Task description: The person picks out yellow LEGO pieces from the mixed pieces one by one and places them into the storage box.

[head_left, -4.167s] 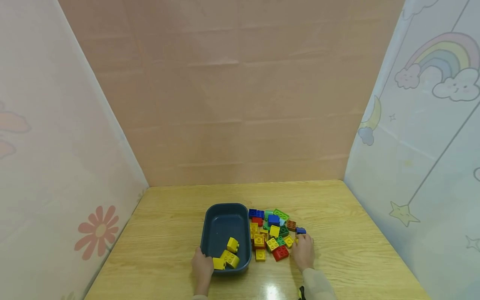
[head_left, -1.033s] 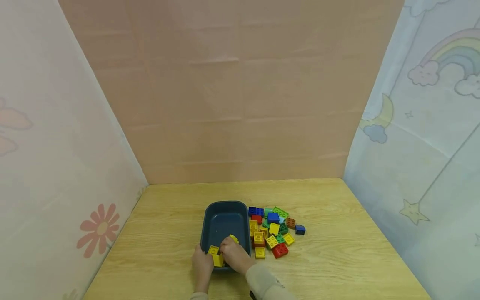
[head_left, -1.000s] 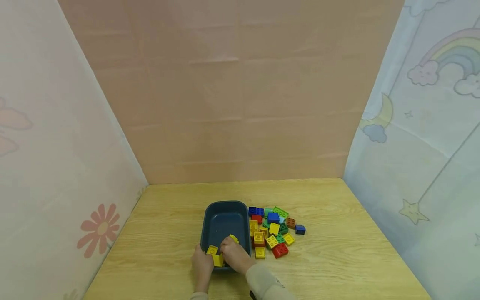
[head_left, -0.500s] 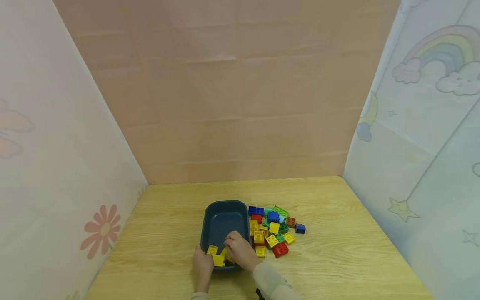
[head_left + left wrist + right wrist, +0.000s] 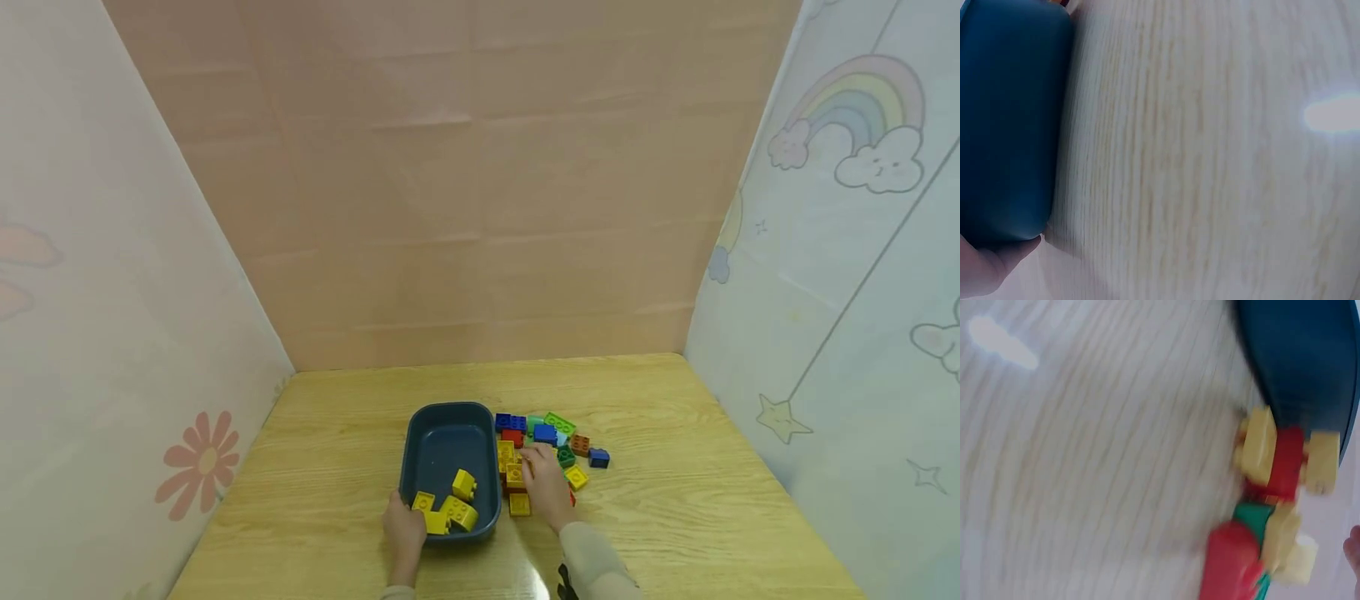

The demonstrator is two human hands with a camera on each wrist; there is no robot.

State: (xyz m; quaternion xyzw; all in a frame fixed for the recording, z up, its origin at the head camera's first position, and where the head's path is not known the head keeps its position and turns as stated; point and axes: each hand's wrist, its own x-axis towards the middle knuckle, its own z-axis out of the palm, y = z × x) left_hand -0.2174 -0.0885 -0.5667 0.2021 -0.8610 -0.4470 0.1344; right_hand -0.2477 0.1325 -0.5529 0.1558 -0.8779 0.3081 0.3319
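Observation:
My left hand [image 5: 405,529] grips the near left side of a dark blue plastic tub [image 5: 450,450]. In the left wrist view its thumb [image 5: 1016,253] lies against the tub's outer wall [image 5: 1010,125]. Several yellow building bricks [image 5: 459,512] lie in the tub's near end. Over the pile of bricks beside the tub hovers my right hand [image 5: 547,487], fingers loosely bent near the yellow ones, and it covers part of the pile. In the right wrist view a fingertip [image 5: 1354,547] shows at the edge, apart from the blurred red brick [image 5: 1229,562] and yellow brick [image 5: 1259,447].
The pile touches or nearly touches the tub's right side. It includes blue bricks [image 5: 545,433], a brown brick [image 5: 580,444], a lime brick [image 5: 559,423] and a yellow brick [image 5: 576,477]. A blue brick [image 5: 598,458] lies at its right end. Walls enclose the wooden table [image 5: 337,433].
My right hand went from the pile's right end into the tub, then came back out to the pile. Another yellow brick now lies in the tub. The left hand stays on the tub.

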